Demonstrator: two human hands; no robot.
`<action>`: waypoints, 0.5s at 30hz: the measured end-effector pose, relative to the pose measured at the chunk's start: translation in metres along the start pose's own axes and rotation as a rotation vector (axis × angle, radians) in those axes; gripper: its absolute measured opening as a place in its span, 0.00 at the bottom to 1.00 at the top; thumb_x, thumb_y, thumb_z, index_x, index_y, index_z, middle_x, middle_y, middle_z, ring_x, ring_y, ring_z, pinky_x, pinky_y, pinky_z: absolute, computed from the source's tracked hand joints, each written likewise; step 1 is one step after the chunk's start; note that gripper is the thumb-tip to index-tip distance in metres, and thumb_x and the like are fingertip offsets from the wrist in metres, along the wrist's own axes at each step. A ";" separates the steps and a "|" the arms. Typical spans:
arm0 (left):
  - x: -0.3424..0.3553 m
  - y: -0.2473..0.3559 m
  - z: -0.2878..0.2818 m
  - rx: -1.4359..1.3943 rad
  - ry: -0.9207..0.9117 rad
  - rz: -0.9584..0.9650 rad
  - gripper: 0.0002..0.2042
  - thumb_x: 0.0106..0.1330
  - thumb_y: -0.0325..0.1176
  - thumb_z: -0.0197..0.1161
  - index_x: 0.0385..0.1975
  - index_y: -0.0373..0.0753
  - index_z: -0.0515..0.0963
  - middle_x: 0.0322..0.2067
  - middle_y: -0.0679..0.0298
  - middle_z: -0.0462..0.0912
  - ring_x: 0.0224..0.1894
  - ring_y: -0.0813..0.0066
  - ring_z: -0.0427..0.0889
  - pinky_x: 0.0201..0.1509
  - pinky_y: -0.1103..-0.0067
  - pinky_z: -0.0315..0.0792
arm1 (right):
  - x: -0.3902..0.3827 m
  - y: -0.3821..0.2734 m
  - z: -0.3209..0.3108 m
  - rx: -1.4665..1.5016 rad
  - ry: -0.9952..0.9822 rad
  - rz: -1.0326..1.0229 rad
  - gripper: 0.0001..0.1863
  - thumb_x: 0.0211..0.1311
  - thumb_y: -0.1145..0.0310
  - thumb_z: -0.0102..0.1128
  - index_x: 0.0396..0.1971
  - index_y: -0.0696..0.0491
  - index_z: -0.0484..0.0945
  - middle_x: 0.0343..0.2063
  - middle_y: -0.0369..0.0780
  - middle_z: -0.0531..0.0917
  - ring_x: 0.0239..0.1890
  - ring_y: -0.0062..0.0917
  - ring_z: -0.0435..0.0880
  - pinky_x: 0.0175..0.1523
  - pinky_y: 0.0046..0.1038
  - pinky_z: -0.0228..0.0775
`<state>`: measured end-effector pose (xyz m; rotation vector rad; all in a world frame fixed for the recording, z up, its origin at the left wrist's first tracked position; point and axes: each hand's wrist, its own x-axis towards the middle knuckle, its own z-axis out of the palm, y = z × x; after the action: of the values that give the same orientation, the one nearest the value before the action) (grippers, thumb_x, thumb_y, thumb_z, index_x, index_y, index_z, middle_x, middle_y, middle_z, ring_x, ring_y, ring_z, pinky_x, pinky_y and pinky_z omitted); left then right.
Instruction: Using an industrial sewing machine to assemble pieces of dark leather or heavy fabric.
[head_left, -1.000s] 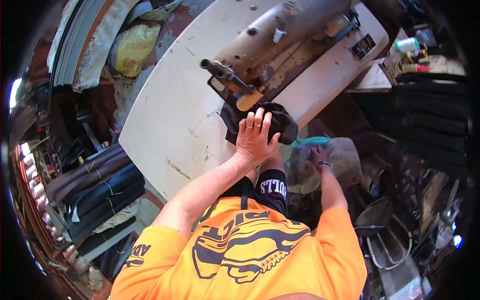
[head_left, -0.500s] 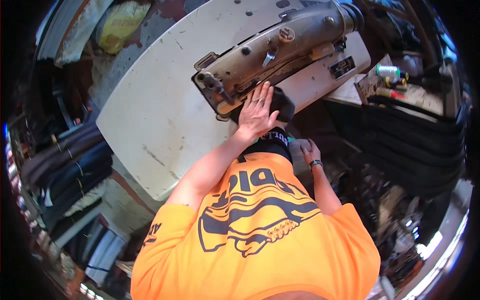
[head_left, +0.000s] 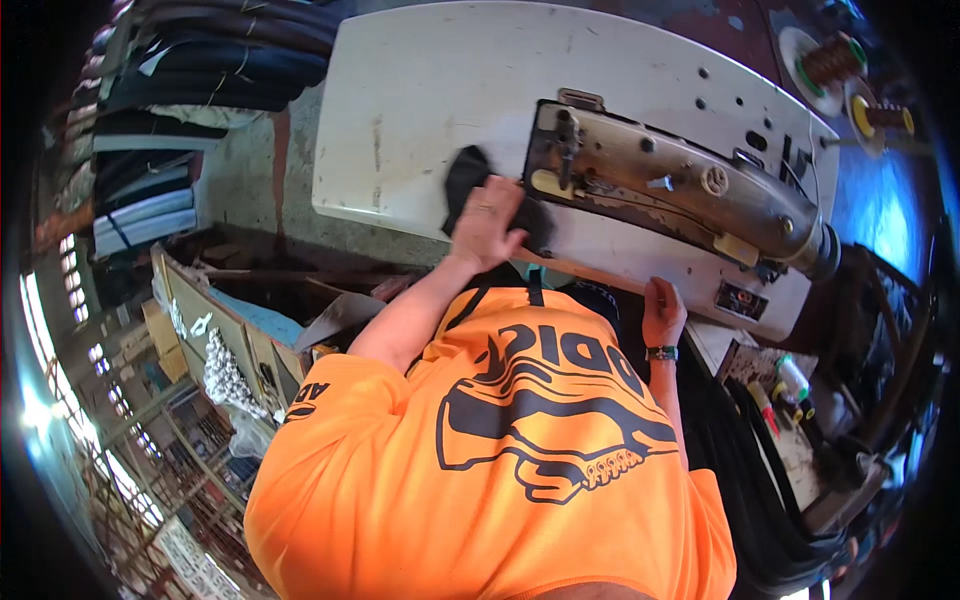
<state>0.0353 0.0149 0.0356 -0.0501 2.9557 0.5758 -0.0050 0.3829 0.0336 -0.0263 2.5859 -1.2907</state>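
My left hand [head_left: 486, 224] lies flat with fingers stretched over a dark, soft-looking piece of material [head_left: 467, 180] on the white sewing table [head_left: 400, 120]. Some of the dark piece shows on both sides of the hand; the rest is hidden beneath it. Just to its right is the needle end of an industrial sewing machine [head_left: 680, 185], worn and metallic. At the table's front edge, my right hand [head_left: 662, 314] is held up with fingers loosely bent and apart. I see nothing in it. A dark band circles that wrist.
Thread cones [head_left: 832, 62] stand at the far right. Closer on the right, a small shelf [head_left: 795, 450] carries spools and a red-tipped item. Stacked dark material [head_left: 230, 50] lies at the back left. A board-sided bin [head_left: 250, 320] stands left of my arm.
My view has turned, so the table and machine appear rotated. The left hand and dark piece have shifted left, off the machine's needle end. My right hand has come up near the table edge.
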 end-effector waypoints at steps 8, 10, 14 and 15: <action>-0.019 -0.272 -0.031 0.247 0.488 -0.822 0.36 0.70 0.53 0.51 0.72 0.37 0.55 0.73 0.52 0.53 0.76 0.52 0.48 0.76 0.55 0.47 | 0.034 -0.029 0.061 -0.270 0.150 -0.421 0.12 0.63 0.76 0.59 0.46 0.52 0.78 0.40 0.44 0.80 0.44 0.41 0.77 0.50 0.39 0.69; 0.022 -0.260 -0.062 0.182 0.477 -0.766 0.34 0.68 0.50 0.54 0.69 0.36 0.60 0.71 0.51 0.58 0.75 0.51 0.52 0.74 0.54 0.50 | 0.039 -0.027 0.068 -0.368 0.117 -0.446 0.11 0.64 0.76 0.57 0.46 0.52 0.77 0.41 0.45 0.80 0.45 0.41 0.76 0.52 0.40 0.68; 0.041 -0.172 -0.056 0.183 0.489 -0.502 0.31 0.62 0.44 0.60 0.64 0.38 0.67 0.67 0.50 0.64 0.72 0.48 0.58 0.73 0.53 0.54 | 0.038 -0.021 0.081 -0.508 0.087 -0.463 0.14 0.63 0.75 0.54 0.49 0.54 0.74 0.40 0.46 0.78 0.45 0.42 0.75 0.53 0.42 0.64; 0.031 -0.143 -0.048 0.191 0.480 -0.471 0.31 0.60 0.43 0.62 0.64 0.38 0.67 0.67 0.50 0.65 0.71 0.48 0.59 0.72 0.52 0.55 | 0.048 -0.017 0.086 -0.525 0.093 -0.499 0.15 0.63 0.74 0.54 0.50 0.54 0.74 0.40 0.46 0.79 0.45 0.42 0.74 0.54 0.42 0.63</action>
<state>0.0066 -0.1360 0.0218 -0.9582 3.2428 0.2342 -0.0329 0.2998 -0.0129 -0.7610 3.0386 -0.6971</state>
